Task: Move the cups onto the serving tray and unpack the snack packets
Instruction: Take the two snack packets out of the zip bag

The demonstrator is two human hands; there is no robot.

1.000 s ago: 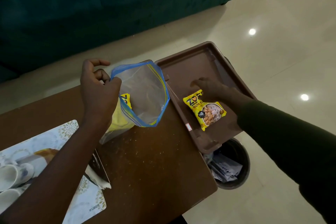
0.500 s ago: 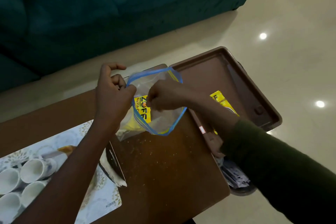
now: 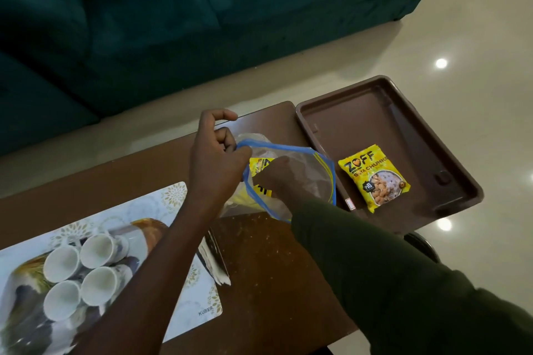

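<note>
Head view: since the earlier frame, my right hand has gone deeper into the zip bag, and the whole of the first snack packet now shows on the serving tray. My left hand pinches the bag's blue rim, its grip closed on the film. The right grip is hidden in the bag; I cannot tell its state. The remaining packets are light, crinkly and slippery; I judge an edge pinch best. Four cups stand on the mat on the table, fragile, untouched.
</note>
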